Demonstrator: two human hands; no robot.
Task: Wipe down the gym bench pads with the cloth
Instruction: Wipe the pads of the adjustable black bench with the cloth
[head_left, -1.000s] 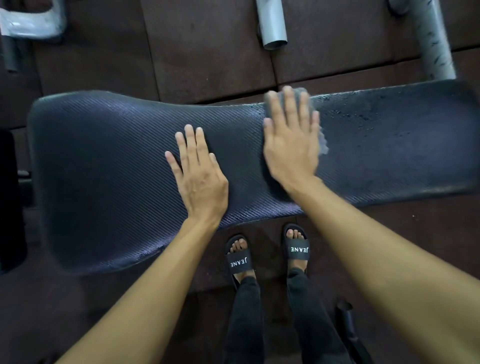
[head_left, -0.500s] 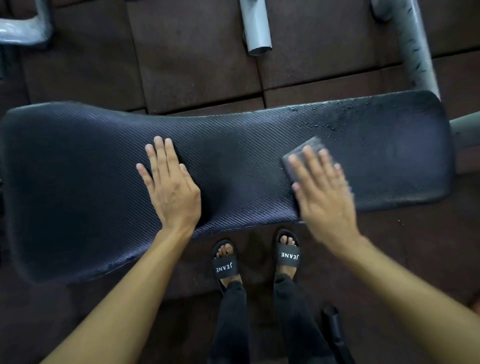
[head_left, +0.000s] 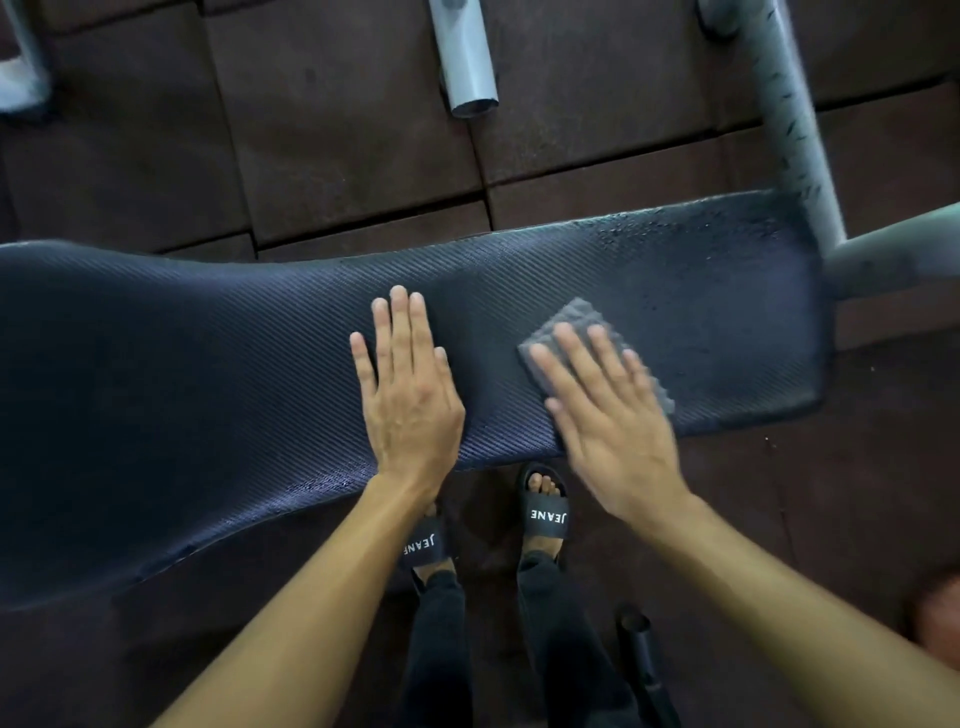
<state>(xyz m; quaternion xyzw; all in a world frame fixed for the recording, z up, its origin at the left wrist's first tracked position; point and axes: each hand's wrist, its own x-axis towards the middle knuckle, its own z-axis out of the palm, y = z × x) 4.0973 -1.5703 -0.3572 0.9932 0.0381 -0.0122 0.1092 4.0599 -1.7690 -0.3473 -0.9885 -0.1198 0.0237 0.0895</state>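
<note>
Your sandalled feet (head_left: 546, 515) stand just under the near edge of the bench, and both hands reach over that edge, apart from each other. Your left hand (head_left: 410, 395) lies flat on the bare pad near its middle, fingers straight and close together, holding nothing and seemingly bracing you. Your right hand (head_left: 613, 431), blurred, presses spread, straight fingers down on the grey cloth (head_left: 576, 322), which lies flat on the gym bench pad (head_left: 208, 364) toward its right end, one corner showing beyond your fingertips. By the look of it you are mid-wipe on that right-hand stretch. Beyond the cloth, beads of moisture (head_left: 649, 231) speckle the far edge and far right corner, so your next stroke likely needs to carry the cloth out there, flat and under even pressure, lest it bunch on the ribbed weave. Whether the long left part is clean, you cannot tell from here. Past the bench lie dark rubber floor tiles (head_left: 337, 130), a cut grey tube (head_left: 467, 57) and a scuffed frame post (head_left: 789, 114) running down to the bench's right end
</note>
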